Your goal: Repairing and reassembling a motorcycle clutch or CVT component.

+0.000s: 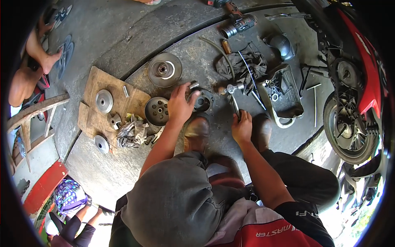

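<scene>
My left hand (181, 103) pinches a small metal cylinder, like a socket (194, 85), between thumb and fingers. Just beside it lies a round dark metal plate with holes (203, 101), by the toe of my left shoe; the hand partly covers it. In my right hand (242, 127) is the handle of a hammer (235, 88), its metal head raised toward the left hand but apart from it. To the left of my left hand sits a clutch bell with holes (156, 111). Beyond it lies a round pulley with a hub (165, 70).
Cardboard (91, 88) at left carries metal discs, a small bushing and a crumpled rag (132, 132). At right are a metal cover holding small parts (284, 88), a dark cloth (247, 61) and an impact wrench (238, 25). A red motorcycle (364, 70) stands far right; other people sit at left.
</scene>
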Tool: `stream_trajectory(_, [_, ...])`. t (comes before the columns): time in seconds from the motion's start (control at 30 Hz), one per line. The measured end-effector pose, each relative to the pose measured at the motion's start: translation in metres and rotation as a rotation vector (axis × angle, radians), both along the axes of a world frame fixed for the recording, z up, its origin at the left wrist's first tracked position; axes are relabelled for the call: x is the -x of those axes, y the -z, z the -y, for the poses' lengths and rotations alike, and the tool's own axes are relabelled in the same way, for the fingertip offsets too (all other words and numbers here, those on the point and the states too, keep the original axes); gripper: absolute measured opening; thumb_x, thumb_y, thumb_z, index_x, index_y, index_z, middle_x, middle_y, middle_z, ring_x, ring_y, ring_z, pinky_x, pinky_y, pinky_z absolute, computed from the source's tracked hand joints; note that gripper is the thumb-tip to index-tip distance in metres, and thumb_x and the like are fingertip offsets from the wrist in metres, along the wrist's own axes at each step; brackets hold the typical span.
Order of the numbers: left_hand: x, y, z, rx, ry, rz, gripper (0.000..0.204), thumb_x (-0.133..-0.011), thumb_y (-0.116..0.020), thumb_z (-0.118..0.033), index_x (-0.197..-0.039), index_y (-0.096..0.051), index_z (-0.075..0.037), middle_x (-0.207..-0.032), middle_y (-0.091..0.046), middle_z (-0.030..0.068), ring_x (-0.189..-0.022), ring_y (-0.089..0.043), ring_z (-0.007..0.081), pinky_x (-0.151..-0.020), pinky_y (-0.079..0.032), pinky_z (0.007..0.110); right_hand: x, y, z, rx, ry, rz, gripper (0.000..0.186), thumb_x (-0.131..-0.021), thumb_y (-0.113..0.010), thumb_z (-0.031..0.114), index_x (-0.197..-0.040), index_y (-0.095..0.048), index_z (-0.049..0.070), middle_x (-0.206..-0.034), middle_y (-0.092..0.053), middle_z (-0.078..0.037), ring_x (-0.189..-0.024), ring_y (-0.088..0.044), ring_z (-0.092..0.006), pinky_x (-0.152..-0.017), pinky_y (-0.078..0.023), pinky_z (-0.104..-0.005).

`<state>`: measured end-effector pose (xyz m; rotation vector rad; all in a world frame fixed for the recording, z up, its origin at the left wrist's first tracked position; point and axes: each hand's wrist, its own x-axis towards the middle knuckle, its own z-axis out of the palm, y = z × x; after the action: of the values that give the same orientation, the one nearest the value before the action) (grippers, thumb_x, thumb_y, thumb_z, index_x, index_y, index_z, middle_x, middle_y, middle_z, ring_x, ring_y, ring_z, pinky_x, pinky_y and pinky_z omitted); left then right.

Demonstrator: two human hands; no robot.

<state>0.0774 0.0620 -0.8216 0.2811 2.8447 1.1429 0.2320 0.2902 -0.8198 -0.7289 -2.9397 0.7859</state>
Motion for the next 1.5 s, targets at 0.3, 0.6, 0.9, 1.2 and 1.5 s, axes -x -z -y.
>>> stream_trajectory(0.3, [0.014,0.005,-0.009,0.011,-0.069,0.336,0.037,-0.077,-0.093,-0.028,-0.102,-0.075,-0.006,-0.098,-0.076,0.0104,-0.091,-0.075,0.0293,-0.08,-0.058,0.041,0.068,-0.013,0.043,0.228,-0.023,0.001,0.039,-0.094,-0.074,0.036,-0.111,-0.067,0.002,-0.103,-0.072,-0.023,-0.101,-0.069,-0.0451,-0.086,-0.056,-0.051])
stream_trajectory(0.6, [0.036,-0.014,-0.014,0.17,0.017,0.387,0.038,-0.076,-0.094,-0.032,-0.096,-0.073,-0.007,-0.097,-0.078,0.0102,-0.09,-0.075,0.0315,-0.08,-0.058,0.044,0.086,0.004,0.054,0.38,0.163,0.411,0.084,-0.089,-0.06,0.081,-0.095,-0.074,-0.002,-0.085,-0.076,-0.024,-0.092,-0.075,-0.0427,-0.085,-0.059,-0.0483])
stream_trajectory(0.9, [0.064,-0.009,-0.021,0.416,0.43,0.015,0.019,-0.087,-0.063,-0.005,-0.099,-0.077,-0.008,-0.102,-0.073,0.016,-0.09,-0.075,0.0356,-0.079,-0.061,0.046,0.078,0.015,0.056,0.468,0.207,0.451,0.086,-0.088,-0.062,0.08,-0.086,-0.071,-0.005,-0.076,-0.072,-0.025,-0.088,-0.074,-0.0456,-0.082,-0.059,-0.0494])
stream_trajectory(1.2, [0.075,-0.006,-0.013,0.316,0.613,-0.053,0.029,-0.094,-0.068,-0.006,-0.122,-0.072,-0.007,-0.109,-0.07,0.0178,-0.107,-0.069,0.0376,-0.091,-0.055,0.049,0.086,0.001,0.068,0.442,0.153,0.409,0.065,-0.086,-0.079,0.054,-0.106,-0.068,-0.007,-0.094,-0.073,-0.032,-0.096,-0.072,-0.0495,-0.087,-0.058,-0.0521])
stream_trajectory(1.5, [0.024,-0.011,-0.005,-0.181,0.364,0.05,0.031,-0.09,-0.078,-0.015,-0.119,-0.07,-0.009,-0.112,-0.071,0.0147,-0.105,-0.066,0.038,-0.091,-0.053,0.046,0.104,0.005,0.059,0.412,0.13,0.595,0.057,-0.083,-0.081,0.041,-0.11,-0.07,-0.008,-0.104,-0.074,-0.031,-0.102,-0.074,-0.0437,-0.092,-0.06,-0.0472])
